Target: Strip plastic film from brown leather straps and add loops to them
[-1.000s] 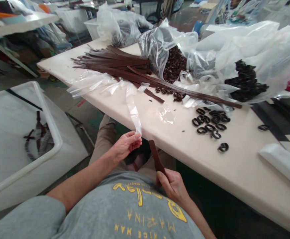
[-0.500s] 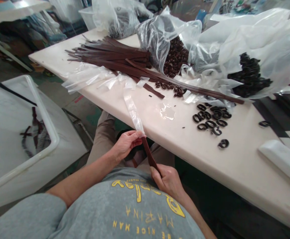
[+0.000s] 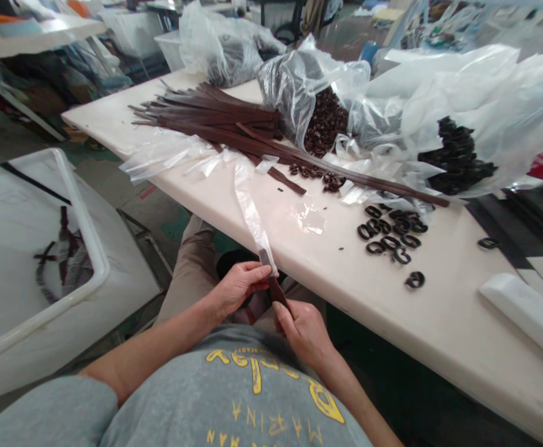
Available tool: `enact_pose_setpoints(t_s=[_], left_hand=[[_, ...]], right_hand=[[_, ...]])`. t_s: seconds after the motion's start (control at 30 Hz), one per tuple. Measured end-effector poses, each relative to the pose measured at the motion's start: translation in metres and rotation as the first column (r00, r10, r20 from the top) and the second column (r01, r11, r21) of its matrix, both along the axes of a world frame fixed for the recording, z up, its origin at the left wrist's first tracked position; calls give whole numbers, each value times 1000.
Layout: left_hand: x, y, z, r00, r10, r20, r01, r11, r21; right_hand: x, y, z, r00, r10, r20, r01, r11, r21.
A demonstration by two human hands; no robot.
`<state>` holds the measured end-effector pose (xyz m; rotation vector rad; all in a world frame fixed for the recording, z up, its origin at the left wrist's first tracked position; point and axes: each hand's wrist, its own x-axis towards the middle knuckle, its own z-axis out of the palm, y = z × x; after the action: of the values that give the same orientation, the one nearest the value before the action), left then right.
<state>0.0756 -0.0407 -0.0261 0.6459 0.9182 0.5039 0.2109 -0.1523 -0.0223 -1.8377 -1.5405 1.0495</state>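
**Q:** What do the two hands hold in the lower centre of the frame?

**A:** The left hand point(image 3: 237, 288) is closed in a pinch on the lower end of a clear plastic sleeve point(image 3: 251, 214). The right hand point(image 3: 302, 329), just beside it, is closed around a brown strap point(image 3: 277, 290). The hands sit close together, below the near edge of the table point(image 3: 439, 323) and above the person's lap.

**Q:** How do strap and sleeve relate?

**A:** The strap rises from the right hand to the sleeve's lower end. A dark tip shows through the plastic there, so the strap probably sits a little way inside, though the fingers hide the mouth. The sleeve runs up over the table edge to the loose plastic at centre frame.

**Q:** What lies on the table?

**A:** A bundle of straps point(image 3: 215, 118) lies at upper centre, fanned toward the upper left. To its right an open bag of brown rings point(image 3: 325, 121) has a few rings spilled in front of it. Further right is a bag of black rings point(image 3: 458, 155). Loose black rings point(image 3: 390, 233) lie in a cluster right of centre, well apart from the hands. A white bar point(image 3: 523, 310) rests at the lower right.

**Q:** And at the left of the frame?

**A:** A white bin point(image 3: 89, 248) stands beside the person's knee, with a few dark straps in it.
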Motion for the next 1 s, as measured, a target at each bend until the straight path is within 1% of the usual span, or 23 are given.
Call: enact_pose_setpoints(t_s=[0.1,0.17,0.2,0.27,0.3,0.33,0.37,0.43,0.5,0.53,0.57,0.6,0.63,0.7,0.73,0.77,0.8,0.87,0.93,1.0], left_hand=[[4,-2,7,1000,-6,19,6,1000,-10],[3,6,12,998,37,45,-38,999,15],[0,13,14,996,75,58,-77,996,40],[-6,27,16,986,148,73,-155,983,99],[-10,31,15,984,164,65,-172,976,131],[-13,33,14,987,156,44,-161,973,165],[-14,32,11,992,123,9,-122,972,202],[-13,17,3,997,-5,-78,25,967,252],[-6,-4,-5,981,-168,-100,187,954,234],[-2,-13,-7,969,-234,-75,245,947,208],[1,-19,-8,962,-272,-34,273,945,180],[4,-21,-8,962,-272,14,266,951,155],[6,-19,-7,972,-229,60,219,966,137],[8,-3,-2,990,-60,128,48,995,91],[8,7,0,988,27,149,-37,997,63],[8,16,3,983,87,160,-95,995,42],[8,22,4,980,116,159,-123,992,34],[9,22,5,987,97,129,-105,993,58],[11,7,4,996,16,86,-23,996,82],[12,-13,2,994,-79,78,75,995,62]], right_hand=[[2,17,8,996,-14,-85,16,999,29],[5,19,10,988,19,-150,-11,999,52],[8,17,8,982,47,-181,-38,998,54],[15,6,-3,970,99,-221,-97,995,19],[18,-1,-10,969,100,-226,-105,994,-10],[20,-7,-18,968,100,-230,-113,993,-46],[21,-13,-25,967,88,-239,-109,991,-75],[21,-18,-33,966,49,-254,-77,992,-101],[19,-14,-31,963,10,-269,-32,997,-76],[17,-10,-27,961,-3,-275,-13,998,-53],[16,-6,-23,960,-14,-280,6,1000,-30],[15,-2,-19,960,-27,-280,26,1000,-6],[14,2,-17,961,-30,-274,35,999,11],[13,6,-16,965,-23,-260,29,999,19],[12,6,-18,967,-16,-255,20,1000,13],[11,6,-22,967,-9,-254,10,1000,5],[9,6,-26,967,-6,-254,7,1000,2],[6,6,-32,965,-16,-261,24,999,30],[3,5,-34,961,-41,-274,65,995,78],[3,3,-33,953,-56,-297,92,990,110]])
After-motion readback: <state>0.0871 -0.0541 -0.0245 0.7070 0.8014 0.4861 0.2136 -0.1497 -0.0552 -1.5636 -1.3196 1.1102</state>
